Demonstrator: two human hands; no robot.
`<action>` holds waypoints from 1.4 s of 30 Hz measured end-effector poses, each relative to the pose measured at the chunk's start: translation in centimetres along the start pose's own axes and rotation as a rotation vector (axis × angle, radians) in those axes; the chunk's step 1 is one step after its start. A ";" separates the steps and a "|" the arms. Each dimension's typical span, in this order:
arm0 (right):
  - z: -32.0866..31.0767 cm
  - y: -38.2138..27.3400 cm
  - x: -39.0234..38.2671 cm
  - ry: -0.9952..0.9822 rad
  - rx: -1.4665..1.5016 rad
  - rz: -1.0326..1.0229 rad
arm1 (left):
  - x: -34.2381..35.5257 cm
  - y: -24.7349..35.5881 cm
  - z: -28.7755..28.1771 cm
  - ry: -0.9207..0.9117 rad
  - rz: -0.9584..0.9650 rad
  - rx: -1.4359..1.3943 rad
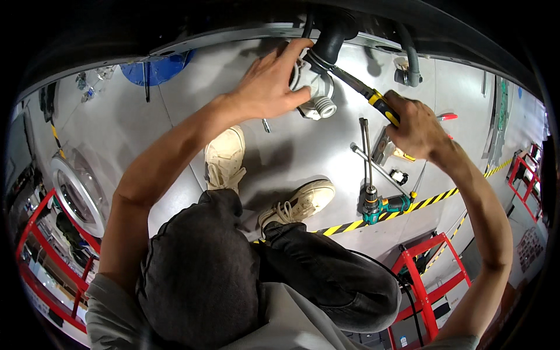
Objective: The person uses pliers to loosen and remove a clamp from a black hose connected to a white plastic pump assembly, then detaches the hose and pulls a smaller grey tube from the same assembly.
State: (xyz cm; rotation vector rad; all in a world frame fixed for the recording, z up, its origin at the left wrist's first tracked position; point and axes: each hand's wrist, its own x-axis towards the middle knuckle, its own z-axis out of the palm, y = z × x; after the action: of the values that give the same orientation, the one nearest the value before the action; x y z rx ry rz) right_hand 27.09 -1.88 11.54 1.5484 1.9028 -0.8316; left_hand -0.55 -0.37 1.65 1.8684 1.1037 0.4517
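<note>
My left hand (265, 86) is wrapped round a white plastic pump housing (318, 87) with a ribbed, threaded spout. A thick black rubber hose (331, 45) runs down to the housing from the dark machine above. My right hand (414, 123) grips the yellow and black handles of long-nosed pliers (357, 86). The jaws reach to where hose and housing meet, close to my left fingertips. Whether they bite on a clamp there is too small to tell.
On the floor at the right lie a teal cordless drill (373, 204) with a long bit, a metal T-handled wrench (382, 169) and red-handled tools. A grey corrugated hose (413, 64) hangs nearby. At far left stands a round washer door (76, 195); red frames (429, 280) flank me.
</note>
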 end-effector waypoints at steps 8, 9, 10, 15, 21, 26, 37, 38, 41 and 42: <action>2.8 4.0 4.3 0.056 0.145 -0.336 | 0.2 -0.8 -1.8 -0.115 -0.121 -0.246; 3.1 4.7 4.8 0.076 0.156 -0.377 | 0.3 -0.7 -1.8 -0.117 -0.115 -0.250; 3.3 4.9 5.4 0.090 0.171 -0.421 | 0.1 -0.8 -1.8 -0.119 -0.117 -0.257; 2.9 5.9 7.2 0.123 0.152 -0.385 | 0.2 -0.2 -2.2 -0.197 -0.245 -0.494; 4.8 7.6 8.1 0.430 0.138 -0.415 | 0.5 0.9 -1.0 -0.115 -0.289 -0.637; 6.6 7.8 5.4 0.379 0.310 -0.074 | -1.3 -1.0 0.5 -0.048 -0.121 -0.319; 18.5 5.4 4.4 0.532 0.240 0.261 | -0.8 -0.1 2.1 -0.080 -0.362 -0.937; 19.2 5.6 4.5 0.558 0.202 0.248 | -0.8 0.3 2.0 -0.064 -0.382 -0.983; 20.1 6.2 4.6 0.632 0.164 0.233 | -0.5 1.5 2.3 -0.026 -0.413 -1.100; 20.1 6.5 4.7 0.626 0.183 0.231 | -0.4 1.7 2.6 -0.026 -0.407 -1.123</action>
State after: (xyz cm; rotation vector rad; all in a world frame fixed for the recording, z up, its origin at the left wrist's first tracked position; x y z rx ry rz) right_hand 33.19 -13.01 -6.05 2.2932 2.0306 -0.4551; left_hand 1.88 -2.37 1.71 0.6517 0.8794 0.6234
